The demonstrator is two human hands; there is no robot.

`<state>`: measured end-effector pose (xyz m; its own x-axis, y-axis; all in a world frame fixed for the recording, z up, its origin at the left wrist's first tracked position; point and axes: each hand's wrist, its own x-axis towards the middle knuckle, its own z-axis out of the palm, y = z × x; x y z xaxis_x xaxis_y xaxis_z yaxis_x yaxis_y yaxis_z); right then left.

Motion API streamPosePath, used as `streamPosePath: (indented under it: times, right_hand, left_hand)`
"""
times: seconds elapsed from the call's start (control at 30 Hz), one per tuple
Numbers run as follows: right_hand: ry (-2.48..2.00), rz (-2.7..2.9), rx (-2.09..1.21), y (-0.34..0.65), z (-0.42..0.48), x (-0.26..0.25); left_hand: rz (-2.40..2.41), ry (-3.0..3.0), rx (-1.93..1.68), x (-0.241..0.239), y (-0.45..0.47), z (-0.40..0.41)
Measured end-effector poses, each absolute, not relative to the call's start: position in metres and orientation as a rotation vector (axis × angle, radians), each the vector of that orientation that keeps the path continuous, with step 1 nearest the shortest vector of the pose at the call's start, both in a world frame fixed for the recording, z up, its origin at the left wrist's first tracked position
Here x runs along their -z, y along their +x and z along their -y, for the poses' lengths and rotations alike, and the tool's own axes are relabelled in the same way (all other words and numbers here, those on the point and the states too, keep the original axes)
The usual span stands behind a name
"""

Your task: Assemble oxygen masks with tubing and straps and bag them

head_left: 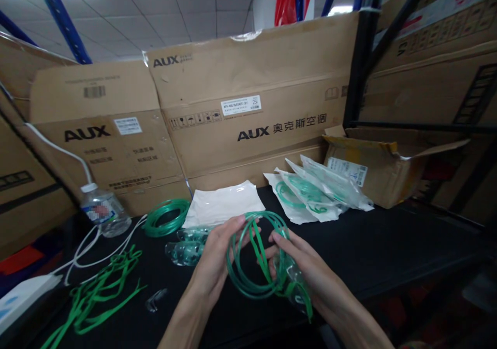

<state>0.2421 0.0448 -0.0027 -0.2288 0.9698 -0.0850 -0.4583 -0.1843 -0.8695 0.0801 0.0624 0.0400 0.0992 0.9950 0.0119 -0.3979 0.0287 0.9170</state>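
Note:
Between my two hands is a coil of green clear tubing (pixel 248 287), held up over the black table. My left hand (pixel 223 243) grips the coil's left side, thumb on top. My right hand (pixel 297 250) is closed on the right side of the coil, together with a clear plastic mask (pixel 297 281) that its fingers partly hide. A flat green elastic strap (pixel 259 248) crosses inside the loops, and its end hangs below my right hand. Just left of my left hand lie several clear green-tinted masks (pixel 186 250).
White pouches (pixel 223 204) lie flat behind my hands; filled pouches (pixel 306 188) lean near an open carton (pixel 363 168). On the left are another tubing coil (pixel 166 217), loose green straps (pixel 104 292), a small clear connector (pixel 156 300), a bottle (pixel 104 212) and a power strip (pixel 27 300).

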Motion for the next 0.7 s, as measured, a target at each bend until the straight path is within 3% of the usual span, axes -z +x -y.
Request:
streamPosePath:
  times: [0.27,0.47,0.57,0.7]
  right_hand:
    - [-0.87,1.063,-1.615,0.244,-0.046,0.002]
    - [-0.942,1.105,-1.538,0.248,-0.048,0.007]
    - [-0.907,1.021,-1.58,0.251,-0.052,0.012]
    - [-0.842,0.911,-1.611,0.259,-0.059,0.019]
  left_hand:
    - [-0.895,0.927,-1.359,-0.028,0.1,-0.066]
    - [-1.05,1.277,-1.313,-0.03,0.096,-0.07]
    - [-1.125,1.645,-1.211,-0.047,0.069,-0.081]
    - [-1.576,2.027,-1.194,-0.075,-0.003,-0.11]
